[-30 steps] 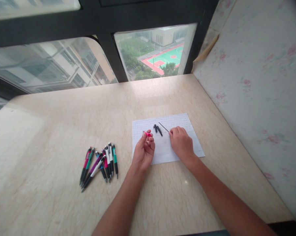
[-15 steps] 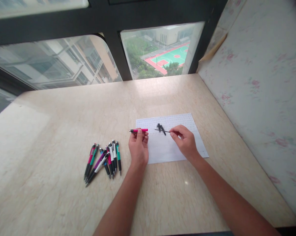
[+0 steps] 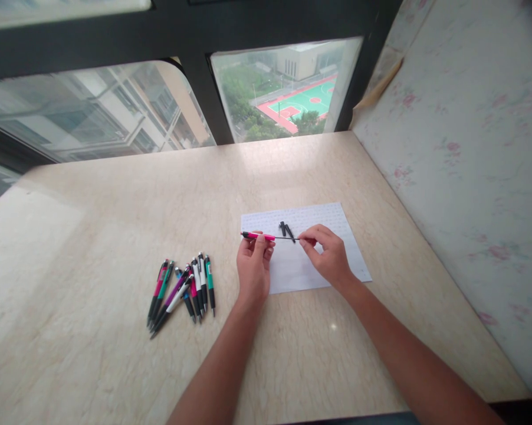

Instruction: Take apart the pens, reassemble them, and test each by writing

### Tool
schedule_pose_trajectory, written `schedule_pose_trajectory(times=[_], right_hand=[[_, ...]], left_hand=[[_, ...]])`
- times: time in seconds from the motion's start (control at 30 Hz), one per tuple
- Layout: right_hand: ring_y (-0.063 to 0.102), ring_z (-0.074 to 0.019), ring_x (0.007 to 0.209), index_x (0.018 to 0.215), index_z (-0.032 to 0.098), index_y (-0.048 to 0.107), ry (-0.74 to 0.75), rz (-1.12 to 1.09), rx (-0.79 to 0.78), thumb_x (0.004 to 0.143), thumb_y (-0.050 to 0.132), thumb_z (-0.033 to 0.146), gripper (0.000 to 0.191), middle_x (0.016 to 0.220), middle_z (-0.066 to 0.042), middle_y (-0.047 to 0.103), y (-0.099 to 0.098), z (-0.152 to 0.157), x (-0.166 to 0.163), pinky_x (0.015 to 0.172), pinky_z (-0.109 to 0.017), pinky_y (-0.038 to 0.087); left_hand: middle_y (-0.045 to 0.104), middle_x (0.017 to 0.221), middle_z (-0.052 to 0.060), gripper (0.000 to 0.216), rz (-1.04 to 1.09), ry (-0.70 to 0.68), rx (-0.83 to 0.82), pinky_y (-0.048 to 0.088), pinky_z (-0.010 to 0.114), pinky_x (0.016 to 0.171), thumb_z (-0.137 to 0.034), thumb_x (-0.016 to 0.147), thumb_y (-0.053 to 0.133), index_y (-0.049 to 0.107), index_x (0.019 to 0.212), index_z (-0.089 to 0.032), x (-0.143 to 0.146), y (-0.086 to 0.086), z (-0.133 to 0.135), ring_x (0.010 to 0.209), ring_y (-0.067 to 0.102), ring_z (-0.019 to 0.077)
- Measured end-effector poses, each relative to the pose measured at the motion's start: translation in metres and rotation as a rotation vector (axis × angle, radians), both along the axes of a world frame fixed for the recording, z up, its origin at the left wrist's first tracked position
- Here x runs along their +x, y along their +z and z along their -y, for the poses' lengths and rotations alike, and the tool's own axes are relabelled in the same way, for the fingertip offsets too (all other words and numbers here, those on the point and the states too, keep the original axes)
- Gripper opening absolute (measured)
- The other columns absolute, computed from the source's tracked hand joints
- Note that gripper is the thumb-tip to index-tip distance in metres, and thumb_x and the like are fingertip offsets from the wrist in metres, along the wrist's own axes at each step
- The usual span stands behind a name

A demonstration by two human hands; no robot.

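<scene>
Between thumb and fingers, my left hand [image 3: 255, 265] grips a pink pen barrel [image 3: 266, 236] with a black clip end pointing left. My right hand [image 3: 325, 251] pinches a thin black pen refill [image 3: 286, 238] near its right end. The refill's left end meets the open right end of the barrel; how deep it sits inside I cannot tell. Just beyond it, small black pen parts [image 3: 286, 229] lie on a sheet of paper [image 3: 319, 271] with writing on it.
Left of my left arm, several pens [image 3: 177, 295] in pink, green, purple, white and blue lie in a loose pile on the marble-patterned sill [image 3: 93, 236]. Dark window frames [image 3: 224, 127] border the far edge. A flowered wall [image 3: 465, 177] rises on the right.
My hands have come closer together. The barrel has shifted right and the refill, apart from it before, now meets its open end.
</scene>
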State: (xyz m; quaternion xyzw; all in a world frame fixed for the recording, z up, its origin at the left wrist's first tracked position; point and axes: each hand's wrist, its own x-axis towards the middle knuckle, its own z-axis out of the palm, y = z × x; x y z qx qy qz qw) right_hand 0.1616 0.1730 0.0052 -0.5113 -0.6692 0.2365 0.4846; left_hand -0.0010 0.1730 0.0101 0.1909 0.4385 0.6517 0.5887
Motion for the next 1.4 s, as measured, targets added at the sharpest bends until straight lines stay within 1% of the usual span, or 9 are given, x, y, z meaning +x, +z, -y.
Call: schedule_pose_trajectory(times=[0.2, 0.43, 0.63, 0.77, 0.93, 1.07, 1.13, 1.27, 1.4], right_hand=[[0.059, -0.0156, 0.073, 0.088, 0.022, 0.066, 0.022, -0.106, 0.005, 0.087, 0.057, 0.019, 0.01, 0.083, -0.004, 0.064, 0.0, 0.001, -0.001, 0.068, -0.031, 0.051], [0.062, -0.017, 0.08, 0.086, 0.021, 0.068, 0.004, -0.244, -0.071, 0.086, 0.062, 0.023, 0.006, 0.085, -0.004, 0.066, 0.003, 0.003, -0.001, 0.071, -0.032, 0.053], [0.06, -0.013, 0.063, 0.083, 0.021, 0.072, -0.03, -0.503, -0.241, 0.08, 0.071, 0.03, 0.009, 0.072, 0.0, 0.067, -0.001, 0.002, -0.001, 0.059, -0.027, 0.051], [0.059, -0.0129, 0.059, 0.079, 0.021, 0.073, -0.076, -0.59, -0.253, 0.077, 0.074, 0.033, 0.012, 0.066, 0.0, 0.067, -0.005, 0.001, -0.003, 0.056, -0.027, 0.05], [0.057, -0.0126, 0.058, 0.074, 0.021, 0.071, -0.085, -0.562, -0.221, 0.077, 0.074, 0.035, 0.015, 0.067, 0.0, 0.066, -0.002, 0.002, -0.006, 0.054, -0.026, 0.051], [0.064, -0.0155, 0.075, 0.097, 0.023, 0.07, 0.018, -0.486, -0.197, 0.077, 0.074, 0.033, 0.023, 0.088, -0.004, 0.069, -0.004, 0.001, -0.006, 0.066, -0.029, 0.056], [0.064, -0.0162, 0.08, 0.109, 0.023, 0.068, 0.047, -0.34, -0.155, 0.081, 0.069, 0.029, 0.029, 0.096, -0.005, 0.069, -0.007, -0.001, -0.003, 0.071, -0.031, 0.056], [0.061, -0.0159, 0.077, 0.107, 0.021, 0.069, -0.037, 0.1, -0.102, 0.086, 0.054, 0.016, 0.027, 0.096, -0.007, 0.068, -0.01, -0.015, 0.005, 0.073, -0.032, 0.051], [0.059, -0.0163, 0.078, 0.105, 0.02, 0.071, 0.006, 0.359, -0.174, 0.08, 0.056, 0.01, 0.031, 0.092, -0.005, 0.069, -0.006, -0.033, 0.006, 0.078, -0.03, 0.047]], left_hand=[[0.069, 0.084, 0.004, 0.023, 0.006, -0.006, -0.012, 0.048, 0.017, 0.068, -0.026, 0.075, 0.077, 0.064, 0.091, -0.015, -0.002, 0.002, -0.001, 0.072, 0.064, 0.0081], [0.07, 0.085, 0.004, 0.022, 0.135, -0.062, -0.069, 0.05, 0.016, 0.068, -0.022, 0.074, 0.078, 0.065, 0.089, -0.014, -0.003, -0.003, -0.001, 0.073, 0.066, 0.0079], [0.072, 0.086, 0.006, 0.014, 0.231, -0.102, -0.138, 0.053, 0.014, 0.068, -0.017, 0.078, 0.075, 0.066, 0.088, -0.012, 0.002, -0.002, 0.0, 0.074, 0.068, 0.0081], [0.072, 0.086, 0.006, 0.012, 0.286, -0.12, -0.179, 0.055, 0.013, 0.068, -0.014, 0.079, 0.074, 0.067, 0.088, -0.011, 0.006, -0.001, 0.003, 0.075, 0.069, 0.0084], [0.073, 0.089, 0.006, 0.015, 0.286, -0.172, -0.155, 0.056, 0.014, 0.071, -0.015, 0.077, 0.076, 0.068, 0.089, -0.012, 0.01, -0.004, 0.007, 0.078, 0.07, 0.0094], [0.073, 0.09, 0.007, 0.012, 0.322, -0.156, -0.16, 0.056, 0.014, 0.07, -0.013, 0.079, 0.073, 0.068, 0.089, -0.01, 0.009, -0.002, 0.006, 0.078, 0.07, 0.0094], [0.072, 0.088, 0.007, 0.008, 0.343, -0.121, -0.167, 0.056, 0.013, 0.07, -0.012, 0.081, 0.07, 0.068, 0.089, -0.01, 0.007, 0.0, 0.003, 0.077, 0.069, 0.0087], [0.071, 0.085, 0.005, 0.004, 0.355, -0.066, -0.183, 0.055, 0.012, 0.068, -0.011, 0.083, 0.068, 0.067, 0.087, -0.011, 0.002, 0.003, -0.001, 0.076, 0.069, 0.0081], [0.072, 0.085, 0.005, 0.004, 0.354, -0.061, -0.177, 0.055, 0.013, 0.068, -0.011, 0.082, 0.069, 0.067, 0.086, -0.011, 0.001, 0.003, -0.001, 0.076, 0.069, 0.0083]])
